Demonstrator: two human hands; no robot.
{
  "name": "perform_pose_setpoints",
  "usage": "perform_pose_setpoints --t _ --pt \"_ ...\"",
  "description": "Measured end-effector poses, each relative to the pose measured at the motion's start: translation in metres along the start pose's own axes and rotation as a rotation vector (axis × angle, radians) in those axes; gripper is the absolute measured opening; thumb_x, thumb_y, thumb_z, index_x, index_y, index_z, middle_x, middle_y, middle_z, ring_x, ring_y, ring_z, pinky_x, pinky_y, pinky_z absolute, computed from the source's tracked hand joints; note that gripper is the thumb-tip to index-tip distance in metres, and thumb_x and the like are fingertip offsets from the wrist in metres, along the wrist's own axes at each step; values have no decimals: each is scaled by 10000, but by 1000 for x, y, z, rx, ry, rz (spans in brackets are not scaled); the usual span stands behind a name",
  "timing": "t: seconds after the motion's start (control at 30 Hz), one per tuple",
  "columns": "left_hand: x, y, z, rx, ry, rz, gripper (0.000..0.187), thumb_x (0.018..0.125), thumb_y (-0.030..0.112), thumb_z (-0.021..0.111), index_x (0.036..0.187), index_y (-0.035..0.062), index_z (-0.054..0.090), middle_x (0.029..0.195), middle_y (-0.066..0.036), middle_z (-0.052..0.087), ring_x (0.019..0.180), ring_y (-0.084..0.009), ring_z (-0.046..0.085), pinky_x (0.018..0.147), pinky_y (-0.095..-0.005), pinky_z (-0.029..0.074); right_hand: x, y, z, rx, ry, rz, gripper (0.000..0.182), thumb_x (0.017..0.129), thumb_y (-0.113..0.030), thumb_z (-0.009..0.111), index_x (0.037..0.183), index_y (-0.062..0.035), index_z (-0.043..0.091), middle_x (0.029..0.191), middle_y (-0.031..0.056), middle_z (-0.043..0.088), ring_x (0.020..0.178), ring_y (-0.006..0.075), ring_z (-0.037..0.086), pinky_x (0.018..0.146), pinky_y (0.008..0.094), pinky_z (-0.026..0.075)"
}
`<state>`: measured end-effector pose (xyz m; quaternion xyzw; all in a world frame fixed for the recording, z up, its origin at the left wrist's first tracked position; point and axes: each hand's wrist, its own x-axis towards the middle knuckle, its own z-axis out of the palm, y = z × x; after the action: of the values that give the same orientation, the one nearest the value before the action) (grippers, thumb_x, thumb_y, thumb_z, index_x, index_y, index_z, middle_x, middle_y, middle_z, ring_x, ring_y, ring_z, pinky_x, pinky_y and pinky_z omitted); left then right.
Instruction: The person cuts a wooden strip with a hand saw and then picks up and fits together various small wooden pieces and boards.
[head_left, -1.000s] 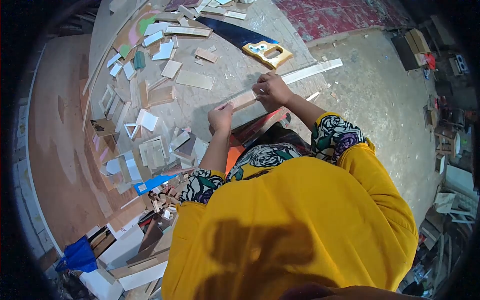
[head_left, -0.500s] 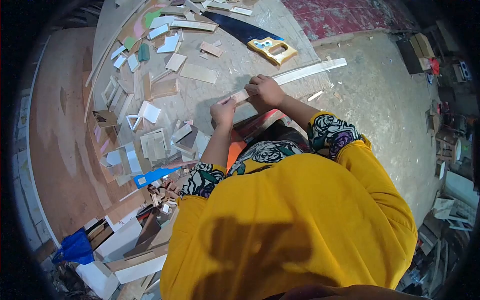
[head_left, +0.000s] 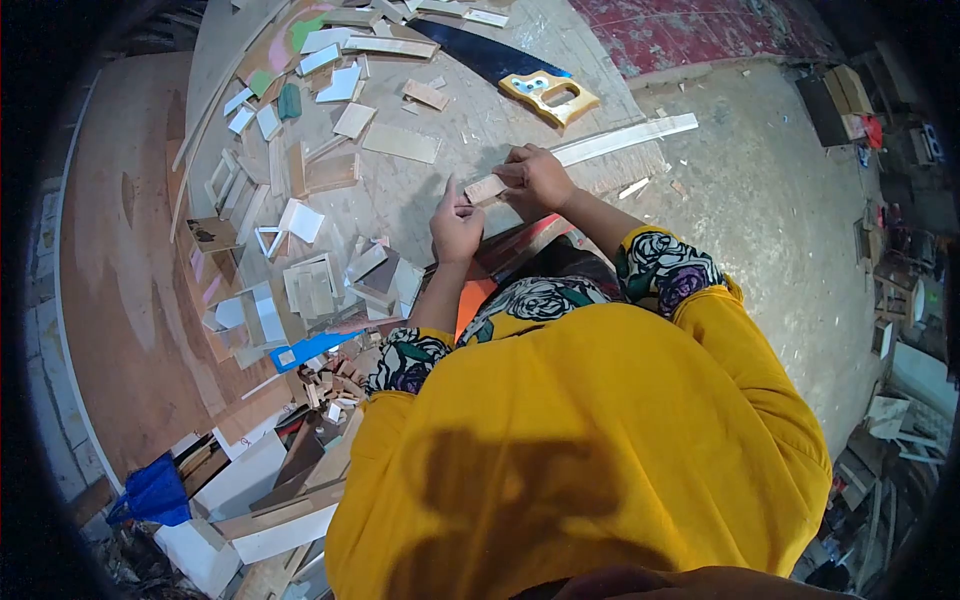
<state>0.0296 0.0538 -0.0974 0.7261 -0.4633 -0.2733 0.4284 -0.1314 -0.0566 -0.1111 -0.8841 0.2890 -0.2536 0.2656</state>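
My right hand [head_left: 541, 178] grips a pale wooden strip [head_left: 486, 188] above the sawdust-covered workbench [head_left: 420, 205]. The strip's short end pokes out to the left of that hand. My left hand [head_left: 456, 226] sits at this end with fingers curled on it and the thumb raised. A long white strip [head_left: 625, 137] runs out to the right from behind my right hand. I cannot tell whether it is the same piece. A handsaw with a dark blade and yellow wooden handle [head_left: 548, 95] lies just beyond my hands.
Several wood offcuts and small panels [head_left: 310, 180] litter the bench's left side. A blue tool [head_left: 310, 350] lies near its front edge. A brown board [head_left: 120, 280] lies at far left, stacked boards [head_left: 270, 500] sit below, and concrete floor [head_left: 760, 220] lies to the right.
My left hand has slid down and slightly right along the strip's end, and its thumb now points up. My right hand has stayed on the strip.
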Motion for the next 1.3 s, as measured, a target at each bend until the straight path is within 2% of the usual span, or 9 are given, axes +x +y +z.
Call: perform_pose_setpoints --t 0.13,0.23,0.43,0.53,0.73,0.97,1.07,1.13,1.3 --pt "10 -4 -4 308 -103 196 418 687 85 597 1101 29 593 843 -155 582 727 -284 589 670 -361 471 0 1 0 8 6 -3 450 529 -181 763 962 -104 667 816 78 575 774 271 539 679 362 451" --pt "12 -7 -5 307 -104 248 400 680 99 617 1075 39 605 843 -186 579 773 -332 578 695 -384 463 0 -1 -1 12 2 -1 448 530 -183 763 961 -106 669 812 78 574 771 268 540 672 363 452" --pt "14 -10 -4 330 -85 236 397 663 92 649 1053 29 618 834 -163 608 729 -294 587 687 -359 469 -1 0 -1 21 11 4 400 550 -228 757 921 -111 665 818 68 568 776 277 540 676 374 446" --pt "14 -7 -6 330 -108 230 378 680 90 621 1056 49 614 852 -180 588 771 -340 582 700 -396 465 -2 0 -1 19 -13 13 412 564 -229 751 945 -100 659 841 79 575 787 284 547 686 369 449" --pt "14 -7 -6 344 -90 263 387 666 96 650 1047 35 620 825 -168 598 727 -299 592 681 -358 470 -6 3 -11 50 -2 -12 445 604 -182 727 1024 -73 630 895 113 602 875 305 566 745 375 468" --pt "15 -5 -7 341 -103 242 406 665 98 653 1064 32 616 809 -163 598 701 -304 592 672 -351 471 -2 6 -12 69 -56 -57 345 630 -148 701 954 -52 634 921 126 611 859 313 571 734 376 473" --pt "13 10 -9 332 -169 121 384 674 98 616 1056 62 618 927 -169 580 840 -317 575 729 -387 463 -3 4 -8 24 -51 -36 314 618 -132 695 916 -52 635 911 119 611 838 309 570 710 376 475" --pt "15 24 -14 514 -181 212 363 669 116 627 1025 48 622 1049 -149 550 974 -307 527 816 -391 431 -3 5 -6 -10 -16 -35 306 609 -126 694 901 -56 636 901 115 609 826 308 570 698 375 475" --pt "20 48 -5 667 -204 440 431 652 160 672 1052 23 588 1080 -127 521 1040 -317 473 909 -414 365 -2 0 -12 18 -29 -6 232 619 -147 657 844 -95 633 816 117 569 803 314 559 677 396 467"
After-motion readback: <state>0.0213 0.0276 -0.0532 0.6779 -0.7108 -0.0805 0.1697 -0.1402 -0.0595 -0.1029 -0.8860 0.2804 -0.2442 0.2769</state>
